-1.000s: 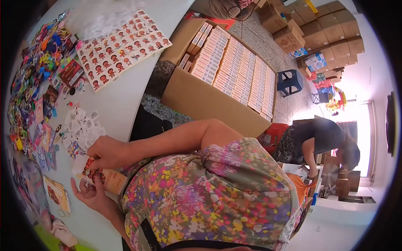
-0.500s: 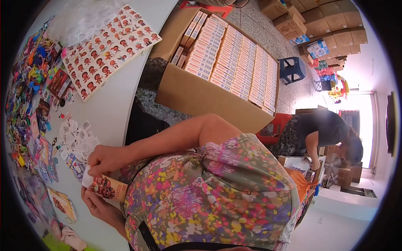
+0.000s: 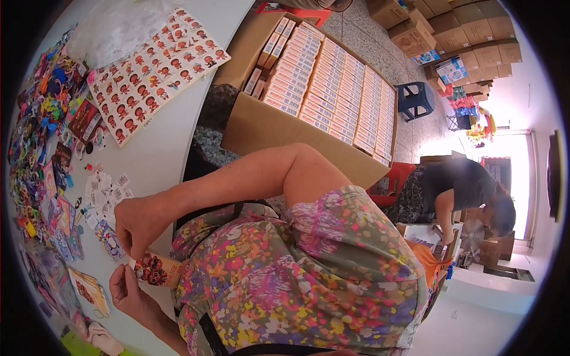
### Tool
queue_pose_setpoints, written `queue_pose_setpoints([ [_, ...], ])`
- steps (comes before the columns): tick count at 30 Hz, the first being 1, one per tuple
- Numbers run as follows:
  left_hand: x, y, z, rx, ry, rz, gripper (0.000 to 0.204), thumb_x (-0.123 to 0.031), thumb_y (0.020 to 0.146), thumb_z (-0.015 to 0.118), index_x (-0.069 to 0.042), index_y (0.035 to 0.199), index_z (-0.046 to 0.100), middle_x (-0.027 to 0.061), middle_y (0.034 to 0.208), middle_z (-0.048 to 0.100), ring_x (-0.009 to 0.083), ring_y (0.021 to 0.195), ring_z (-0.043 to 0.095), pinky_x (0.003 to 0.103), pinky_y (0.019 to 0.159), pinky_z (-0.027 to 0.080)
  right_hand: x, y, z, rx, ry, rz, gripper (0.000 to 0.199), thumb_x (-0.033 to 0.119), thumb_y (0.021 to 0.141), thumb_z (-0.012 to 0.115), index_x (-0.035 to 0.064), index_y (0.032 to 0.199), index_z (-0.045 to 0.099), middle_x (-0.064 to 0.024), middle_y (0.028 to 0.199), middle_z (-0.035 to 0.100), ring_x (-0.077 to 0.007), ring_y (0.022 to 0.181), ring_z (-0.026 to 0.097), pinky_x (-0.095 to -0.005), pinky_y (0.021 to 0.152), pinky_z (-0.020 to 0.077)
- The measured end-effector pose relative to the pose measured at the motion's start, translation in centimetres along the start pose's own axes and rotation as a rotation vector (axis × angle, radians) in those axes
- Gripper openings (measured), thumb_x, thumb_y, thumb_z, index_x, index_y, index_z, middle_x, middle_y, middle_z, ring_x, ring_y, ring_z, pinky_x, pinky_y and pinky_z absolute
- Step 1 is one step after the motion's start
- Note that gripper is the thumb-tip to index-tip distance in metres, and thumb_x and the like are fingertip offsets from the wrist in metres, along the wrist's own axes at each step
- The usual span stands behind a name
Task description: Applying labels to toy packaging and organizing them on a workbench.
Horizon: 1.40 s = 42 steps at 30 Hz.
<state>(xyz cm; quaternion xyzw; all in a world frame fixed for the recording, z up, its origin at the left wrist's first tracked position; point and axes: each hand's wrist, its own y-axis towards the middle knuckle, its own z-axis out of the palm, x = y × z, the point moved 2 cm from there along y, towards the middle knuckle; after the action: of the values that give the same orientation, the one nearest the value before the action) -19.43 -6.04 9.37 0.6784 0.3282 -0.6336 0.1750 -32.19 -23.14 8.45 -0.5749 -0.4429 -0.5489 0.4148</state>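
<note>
Fingers (image 3: 132,246) pinching small printed packet (image 3: 155,269), both hands closed

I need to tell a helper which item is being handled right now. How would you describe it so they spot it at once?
Start at the white table and go to its near edge, by the floral dress. There both hands pinch a small printed packet: the only piece lifted off the table, with dark red cartoon faces on an orange ground.
</note>
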Motion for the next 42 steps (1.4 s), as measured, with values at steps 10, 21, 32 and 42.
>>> queue_pose_setpoints([
  [10,-1.7,-1.6,-0.1,0.154,0.292,0.209,0.009,0.004,0.085,0.064,0.002,0.093,0.066,0.0084,0.093,0.06,0.0126,0.085,0.055,0.023,0.074,0.043,0.9,-1.7,0.7,0.004,-0.179,-0.193,0.015,0.017,0.075,0.073,0.0036,0.081,0.073,-0.0103,0.074,0.068,-0.0233,0.065,0.063,-0.0308,0.061,0.0496],
  [21,2.1,-2.5,0.0,0.295,-0.363,-0.023,0.046,0.003,0.082,0.067,0.0,0.126,0.053,0.0126,0.119,0.059,0.0166,0.092,0.059,0.03,0.079,0.049,-0.4,-4.7,0.9,-0.106,-0.289,-0.417,0.018,0.012,0.085,0.068,0.0026,0.1,0.068,-0.0102,0.096,0.068,-0.0241,0.084,0.066,-0.0324,0.072,0.0539],
  [32,3.0,-0.4,-2.0,-0.098,-0.292,0.61,0.094,-0.008,0.067,0.084,-0.006,0.14,0.027,0.0172,0.143,0.039,0.0269,0.136,0.036,0.04,0.108,0.035,-1.4,4.2,4.1,-0.012,-0.024,0.116,0.014,0.014,0.091,0.063,0.0018,0.096,0.067,-0.0051,0.087,0.066,-0.013,0.074,0.063,-0.0283,0.066,0.0535],
  [42,5.3,-0.4,-6.4,-0.412,-0.104,0.288,0.081,-0.002,0.072,0.079,-0.005,0.138,0.031,0.0102,0.123,0.053,0.0178,0.111,0.055,0.03,0.09,0.047,-3.6,14.5,-1.1,-0.098,-0.984,-0.193,0.022,0.017,0.082,0.071,-0.0017,0.093,0.066,-0.0093,0.087,0.063,-0.0171,0.072,0.06,-0.0291,0.065,0.047],
])
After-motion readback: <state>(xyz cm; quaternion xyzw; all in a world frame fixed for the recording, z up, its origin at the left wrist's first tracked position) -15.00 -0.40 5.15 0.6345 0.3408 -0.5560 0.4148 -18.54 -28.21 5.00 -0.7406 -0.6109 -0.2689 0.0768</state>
